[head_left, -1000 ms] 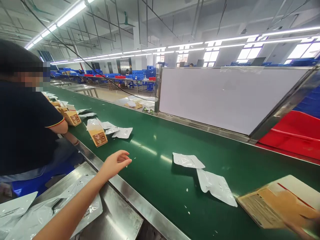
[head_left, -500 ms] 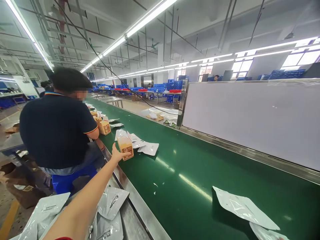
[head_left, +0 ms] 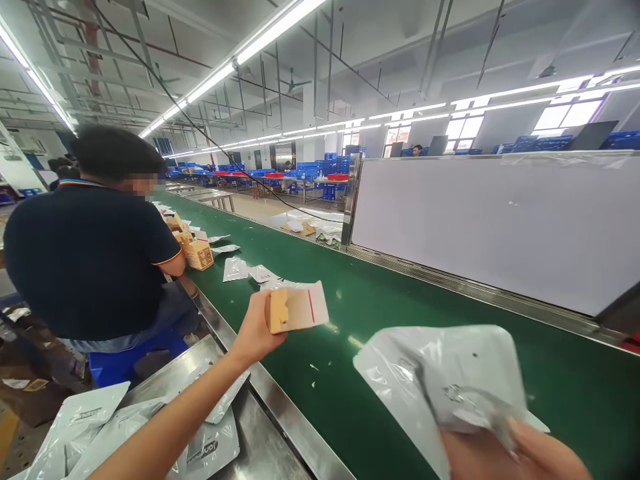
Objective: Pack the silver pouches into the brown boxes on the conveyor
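My left hand (head_left: 256,331) reaches out over the edge of the green conveyor belt (head_left: 400,313) and grips a small tan carton (head_left: 296,308) with a white flap and a red line, lifted off the belt. My right hand (head_left: 505,457) is at the bottom right, close to the camera, holding a silver foil pouch (head_left: 440,387) up over the belt. More silver pouches (head_left: 247,272) lie on the belt further off to the left.
A co-worker in a dark polo (head_left: 90,260) sits to my left on a blue stool, beside tan cartons (head_left: 199,254). Loose silver pouches (head_left: 150,433) pile on the steel side table. A white panel (head_left: 490,227) stands behind the belt.
My left hand has picked the tan carton off the belt and drawn it back toward me. My right hand has come into view holding up a silver pouch.
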Demonstrator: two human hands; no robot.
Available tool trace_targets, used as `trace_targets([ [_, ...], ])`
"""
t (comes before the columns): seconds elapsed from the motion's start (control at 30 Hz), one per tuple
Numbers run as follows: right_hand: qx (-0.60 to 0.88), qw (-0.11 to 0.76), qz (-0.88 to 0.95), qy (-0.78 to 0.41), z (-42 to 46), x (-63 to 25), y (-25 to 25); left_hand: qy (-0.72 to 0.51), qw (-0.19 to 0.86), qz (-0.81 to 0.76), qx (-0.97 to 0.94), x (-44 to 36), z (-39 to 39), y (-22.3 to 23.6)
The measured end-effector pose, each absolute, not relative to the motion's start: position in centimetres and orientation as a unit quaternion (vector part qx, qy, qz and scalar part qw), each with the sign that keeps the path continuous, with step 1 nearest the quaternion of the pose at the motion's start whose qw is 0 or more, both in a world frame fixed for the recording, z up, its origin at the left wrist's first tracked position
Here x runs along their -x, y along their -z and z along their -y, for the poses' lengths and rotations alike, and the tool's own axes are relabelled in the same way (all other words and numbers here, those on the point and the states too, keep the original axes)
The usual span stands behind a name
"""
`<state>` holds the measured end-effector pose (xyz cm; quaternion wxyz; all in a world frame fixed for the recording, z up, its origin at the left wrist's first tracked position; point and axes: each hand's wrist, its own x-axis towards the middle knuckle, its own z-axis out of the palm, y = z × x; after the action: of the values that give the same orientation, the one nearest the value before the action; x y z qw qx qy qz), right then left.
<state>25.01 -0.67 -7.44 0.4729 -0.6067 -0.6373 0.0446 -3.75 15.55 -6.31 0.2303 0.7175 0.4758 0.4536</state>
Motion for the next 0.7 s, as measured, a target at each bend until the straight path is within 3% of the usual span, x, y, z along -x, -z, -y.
trace_targets([
  [0.1, 0.509, 0.587, 0.584, -0.236, -1.4, -21.7, 5.3, -0.446, 0.233, -0.451, -0.737, 0.6, -11.4, 6.6],
  [0.17, 0.477, 0.642, 0.530, -0.284, -2.0, -20.6, 4.5, -0.462, 0.203, -0.466, -0.727, -0.7, -9.8, 7.0],
  [0.23, 0.520, 0.638, 0.539, -0.178, -2.0, -20.3, 4.7, -0.475, 0.149, -0.480, -0.723, -1.6, -8.9, 7.4],
  [0.37, 0.530, 0.518, 0.659, 0.128, -1.2, -20.4, 6.5, -0.466, 0.051, -0.451, -0.760, -3.3, -8.2, 8.1],
  [0.43, 0.513, 0.485, 0.685, 0.179, -0.8, -20.4, 6.8, -0.464, 0.016, -0.423, -0.778, -4.1, -7.8, 8.4],
  [0.5, 0.502, 0.462, 0.722, 0.114, -0.3, -20.7, 6.4, -0.463, 0.004, -0.403, -0.789, -4.8, -7.4, 8.8],
  [0.63, 0.423, 0.344, 0.823, -0.160, 0.6, -21.4, 5.2, -0.447, 0.035, -0.357, -0.820, -6.2, -6.0, 10.2],
  [0.7, 0.414, 0.316, 0.823, -0.225, 1.0, -21.6, 5.3, -0.431, 0.062, -0.359, -0.826, -6.9, -5.1, 11.0],
])
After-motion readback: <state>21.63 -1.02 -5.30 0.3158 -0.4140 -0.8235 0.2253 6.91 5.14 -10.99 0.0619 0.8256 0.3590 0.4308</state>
